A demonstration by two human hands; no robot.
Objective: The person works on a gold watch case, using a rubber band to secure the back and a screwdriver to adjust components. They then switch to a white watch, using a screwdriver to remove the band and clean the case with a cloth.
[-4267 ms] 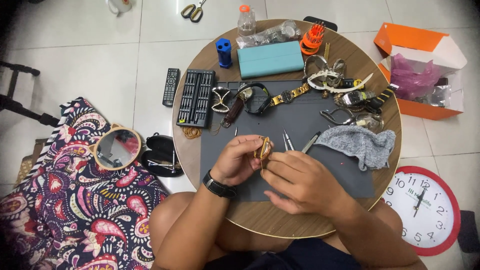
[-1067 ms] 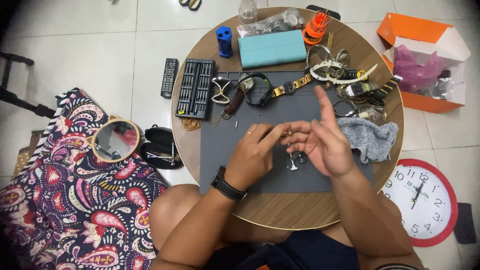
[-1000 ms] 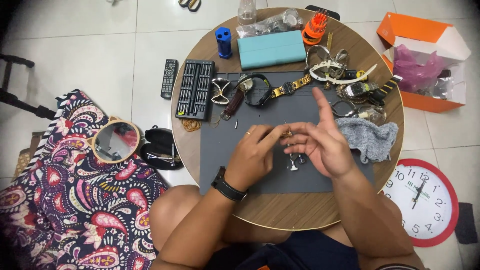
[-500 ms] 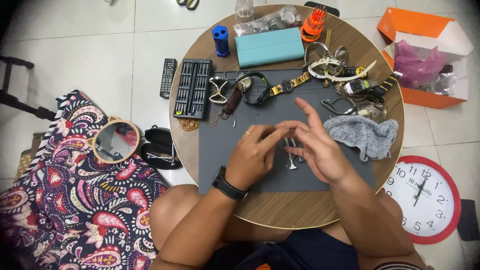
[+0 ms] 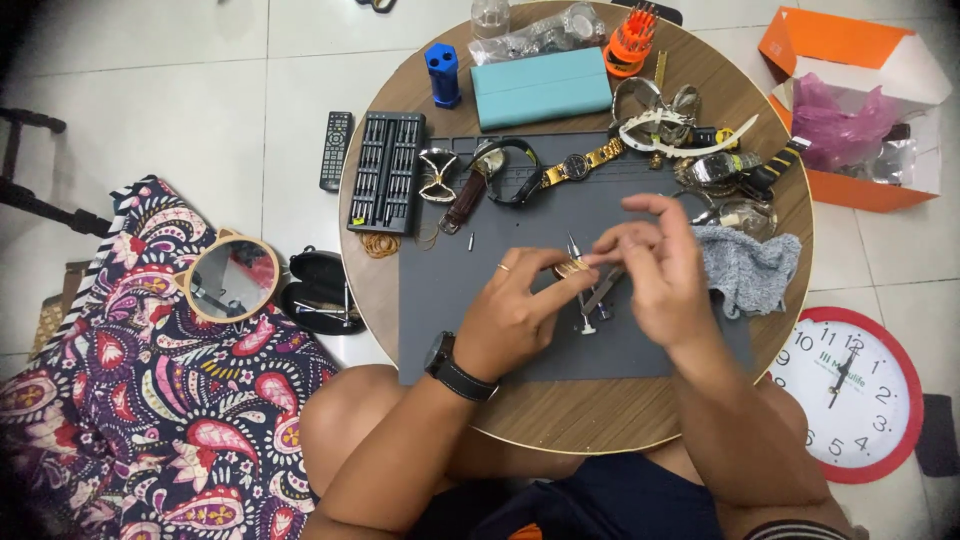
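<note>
My left hand (image 5: 510,312), with a ring and a black wristwatch, pinches a small gold watch part (image 5: 571,268) above the grey work mat (image 5: 450,300). My right hand (image 5: 660,275) meets it from the right, thumb and forefinger closed on the same gold part, the other fingers curled above. Under the hands, metal tweezers and a small tool (image 5: 592,300) lie on the mat.
The round wooden table (image 5: 600,425) carries a black screwdriver set (image 5: 385,185), a teal case (image 5: 540,88), a blue cylinder (image 5: 441,72), several watches (image 5: 580,165) and a grey cloth (image 5: 748,270). On the floor lie a remote (image 5: 335,150), a round mirror (image 5: 230,280), an orange box (image 5: 850,100) and a red wall clock (image 5: 850,390).
My right hand's fingers, spread open a second ago, have curled in and closed on the gold part. My left hand has kept its hold, and both hands sit slightly farther out over the mat.
</note>
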